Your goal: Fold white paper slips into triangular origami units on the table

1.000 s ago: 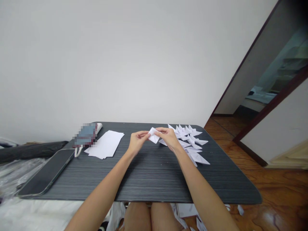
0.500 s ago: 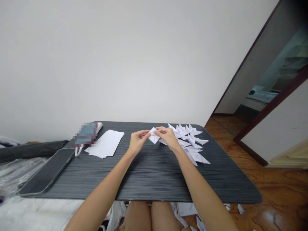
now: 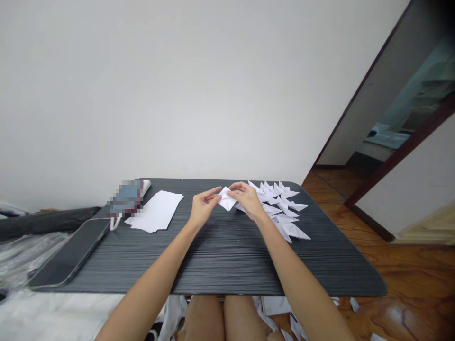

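Note:
Both my hands meet over the far middle of a dark ribbed table [image 3: 220, 265]. Between them is a small white folded paper [image 3: 227, 200], diamond-shaped with visible creases. My left hand [image 3: 203, 208] pinches its left corner with fingers stretched forward. My right hand [image 3: 246, 200] grips its right side from above with curled fingers. Just right of my right hand lies a cluster of several finished white folded paper pieces [image 3: 284, 213], pointed and overlapping.
A stack of flat white sheets [image 3: 156, 212] lies left of my hands, beside a blurred blue-and-red object [image 3: 126, 199]. A dark phone [image 3: 69, 255] rests at the table's left edge. Paper scraps [image 3: 295, 322] litter the wooden floor; a doorway opens right.
The folded paper has been turned and opened slightly flatter between my hands. My left fingers have stretched out more. Hands stay in the same place.

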Action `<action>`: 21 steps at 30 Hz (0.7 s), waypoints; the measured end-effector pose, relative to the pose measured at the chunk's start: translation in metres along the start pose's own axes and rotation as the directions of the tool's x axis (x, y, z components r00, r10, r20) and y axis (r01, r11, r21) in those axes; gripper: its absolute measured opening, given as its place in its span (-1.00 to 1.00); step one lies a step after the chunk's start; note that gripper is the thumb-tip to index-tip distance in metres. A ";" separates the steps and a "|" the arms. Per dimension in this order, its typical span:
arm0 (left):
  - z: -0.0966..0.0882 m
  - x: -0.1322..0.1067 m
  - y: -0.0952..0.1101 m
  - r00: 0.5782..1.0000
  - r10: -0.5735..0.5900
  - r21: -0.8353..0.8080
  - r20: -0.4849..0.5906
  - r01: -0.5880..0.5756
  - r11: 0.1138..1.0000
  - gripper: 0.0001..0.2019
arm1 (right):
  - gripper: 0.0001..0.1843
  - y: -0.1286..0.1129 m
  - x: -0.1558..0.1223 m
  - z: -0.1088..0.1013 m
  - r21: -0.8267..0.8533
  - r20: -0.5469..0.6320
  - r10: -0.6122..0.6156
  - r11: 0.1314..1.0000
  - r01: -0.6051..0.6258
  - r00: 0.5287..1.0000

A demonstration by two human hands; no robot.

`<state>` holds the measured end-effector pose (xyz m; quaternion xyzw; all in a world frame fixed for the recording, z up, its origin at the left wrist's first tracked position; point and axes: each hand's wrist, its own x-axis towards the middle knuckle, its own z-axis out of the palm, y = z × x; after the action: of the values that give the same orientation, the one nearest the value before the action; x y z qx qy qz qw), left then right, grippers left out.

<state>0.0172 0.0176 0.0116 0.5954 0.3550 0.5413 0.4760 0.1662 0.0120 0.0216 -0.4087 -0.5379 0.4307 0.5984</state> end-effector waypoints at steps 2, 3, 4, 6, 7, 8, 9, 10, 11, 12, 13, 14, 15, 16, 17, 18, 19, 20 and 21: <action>-0.001 0.001 0.000 1.000 -0.008 0.003 -0.027 0.008 1.000 -0.56 | -0.69 0.001 0.000 -0.003 -0.061 -0.038 0.014 0.998 -0.016 0.999; -0.001 0.001 0.000 0.999 -0.009 0.008 -0.034 0.010 1.000 -0.57 | -0.71 0.001 0.000 -0.004 -0.091 -0.035 0.035 0.995 -0.038 0.999; -0.002 0.001 0.000 0.999 -0.009 0.012 -0.037 0.009 1.000 -0.57 | -0.73 0.001 0.000 -0.006 -0.114 -0.017 0.072 0.991 -0.074 0.997; -0.002 0.001 0.000 0.999 -0.004 0.024 -0.042 0.005 1.000 -0.57 | -0.72 0.000 -0.001 -0.008 -0.144 0.036 0.163 0.977 -0.156 0.986; -0.002 0.001 0.000 0.999 0.000 0.030 -0.046 0.002 1.000 -0.57 | -0.70 -0.001 -0.001 -0.008 -0.154 0.060 0.197 0.970 -0.186 0.978; -0.001 0.001 0.001 0.999 0.001 0.036 -0.050 0.000 0.999 -0.58 | -0.68 -0.002 -0.002 -0.008 -0.161 0.077 0.215 0.966 -0.201 0.974; -0.001 0.001 0.001 0.998 0.001 0.040 -0.055 0.001 0.999 -0.58 | -0.68 -0.003 -0.002 -0.008 -0.163 0.085 0.213 0.967 -0.197 0.973; -0.001 0.001 0.002 0.998 -0.003 0.042 -0.060 0.005 0.999 -0.59 | -0.68 -0.003 -0.002 -0.008 -0.158 0.090 0.197 0.971 -0.182 0.976; -0.001 0.001 0.002 0.998 -0.010 0.039 -0.065 0.012 0.999 -0.59 | -0.68 -0.004 -0.002 -0.008 -0.150 0.097 0.176 0.976 -0.161 0.980; 0.000 0.001 0.003 0.997 -0.021 0.027 -0.069 0.023 0.999 -0.58 | -0.68 -0.005 -0.002 -0.008 -0.142 0.099 0.157 0.980 -0.142 0.983; 0.000 0.001 0.003 0.997 -0.034 0.009 -0.072 0.035 0.999 -0.58 | -0.67 -0.005 -0.001 -0.008 -0.137 0.100 0.140 0.982 -0.126 0.985; 0.000 0.001 0.004 0.996 -0.048 -0.012 -0.073 0.048 0.999 -0.57 | -0.67 -0.005 -0.001 -0.008 -0.135 0.100 0.131 0.984 -0.116 0.986; 0.000 0.001 0.004 0.995 -0.060 -0.030 -0.074 0.058 0.998 -0.56 | -0.67 -0.005 -0.001 -0.008 -0.133 0.106 0.129 0.984 -0.115 0.986; 0.000 0.001 0.004 0.995 -0.067 -0.040 -0.074 0.064 0.997 -0.56 | -0.68 -0.006 -0.002 -0.008 -0.129 0.120 0.136 0.984 -0.120 0.983; 0.000 0.000 0.004 0.995 -0.067 -0.037 -0.071 0.064 0.997 -0.55 | -0.69 -0.006 -0.002 -0.007 -0.126 0.140 0.148 0.983 -0.131 0.979; 0.000 0.000 0.004 0.996 -0.061 -0.024 -0.065 0.060 0.998 -0.56 | -0.70 -0.006 -0.003 -0.007 -0.126 0.162 0.160 0.982 -0.141 0.974; 0.000 0.000 0.004 0.997 -0.052 -0.004 -0.056 0.052 0.999 -0.57 | -0.72 -0.007 -0.004 -0.006 -0.128 0.179 0.169 0.981 -0.147 0.969; 0.000 -0.001 0.004 0.998 -0.042 0.016 -0.043 0.043 0.999 -0.58 | -0.73 -0.007 -0.005 -0.006 -0.130 0.188 0.175 0.980 -0.152 0.966; 0.000 -0.001 0.004 0.999 -0.033 0.032 -0.028 0.034 0.999 -0.59 | -0.74 -0.007 -0.005 -0.005 -0.131 0.191 0.179 0.979 -0.156 0.965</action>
<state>0.0170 0.0153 0.0153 0.5893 0.3802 0.5356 0.4703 0.1712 0.0052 0.0259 -0.4408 -0.5831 0.4875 0.4776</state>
